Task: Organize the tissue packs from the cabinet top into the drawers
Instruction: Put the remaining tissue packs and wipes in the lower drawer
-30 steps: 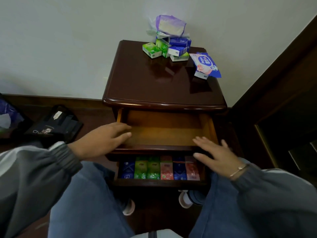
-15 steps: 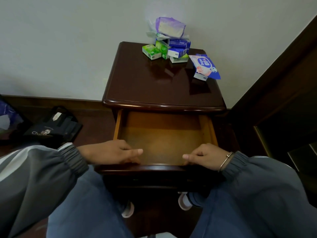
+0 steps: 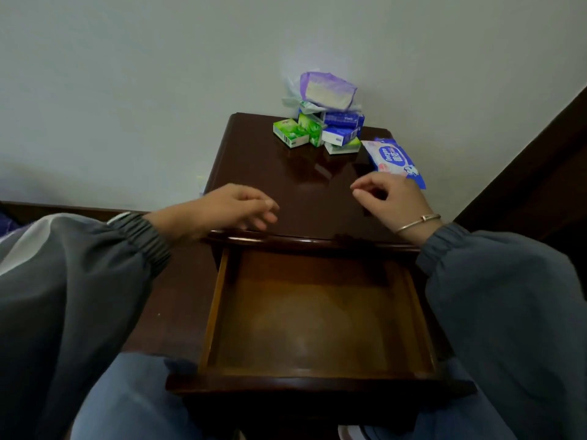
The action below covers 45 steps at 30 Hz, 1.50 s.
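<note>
Hovering above the front of the cabinet top (image 3: 279, 185), the left hand (image 3: 222, 208) is loose, fingers half curled and grasping nothing. The right hand (image 3: 394, 198) hangs level with it, well apart, fingers bent inward and empty, a bracelet (image 3: 416, 222) on its wrist. Beyond both hands, against the wall (image 3: 158, 74), sits the pile of tissue packs (image 3: 320, 128): green and blue boxes with a purple pack (image 3: 327, 92) on top. A blue-and-white wipes pack (image 3: 394, 157) lies just behind the right hand, partly hidden by its knuckles. Below the hands, toward the person, the top drawer (image 3: 317, 315) stands pulled out, its wooden floor bare.
</note>
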### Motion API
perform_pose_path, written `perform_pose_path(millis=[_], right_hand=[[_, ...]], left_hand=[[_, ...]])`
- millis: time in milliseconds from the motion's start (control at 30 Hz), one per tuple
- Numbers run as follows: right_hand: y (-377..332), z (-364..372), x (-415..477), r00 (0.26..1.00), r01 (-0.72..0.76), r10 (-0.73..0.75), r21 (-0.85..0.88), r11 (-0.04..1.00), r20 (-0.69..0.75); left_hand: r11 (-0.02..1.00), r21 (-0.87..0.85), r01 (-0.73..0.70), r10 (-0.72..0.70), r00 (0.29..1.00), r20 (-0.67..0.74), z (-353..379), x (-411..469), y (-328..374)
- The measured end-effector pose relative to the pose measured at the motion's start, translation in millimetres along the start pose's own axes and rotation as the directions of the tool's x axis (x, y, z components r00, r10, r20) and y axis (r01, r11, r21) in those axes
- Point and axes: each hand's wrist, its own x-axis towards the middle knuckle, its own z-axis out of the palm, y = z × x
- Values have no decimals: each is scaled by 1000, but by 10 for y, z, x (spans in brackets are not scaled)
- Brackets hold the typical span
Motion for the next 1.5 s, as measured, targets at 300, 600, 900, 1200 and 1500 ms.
perform_pose_path(millis=[300, 600, 900, 1200, 1500], right_hand=[[9, 150, 1547, 960, -37, -124, -549, 835, -253], [83, 394, 2320, 995, 41, -95, -738, 673, -31], [363, 275, 2422, 994, 99, -103, -523, 847, 21], [364, 266, 2464, 985, 8, 55, -366, 931, 163], [25, 384, 1807, 952, 154, -66, -281, 947, 300]], left_hand=[[980, 166, 113, -29, 899, -437, -576, 1082, 194], [814, 516, 267, 64, 842, -536, -503, 1969, 120], [835, 503, 223, 59, 872, -486, -418, 2372, 23], [848, 504, 167, 90, 890, -447, -460, 2227, 20], [857, 511, 65, 89, 959, -270, -536, 1302, -139]])
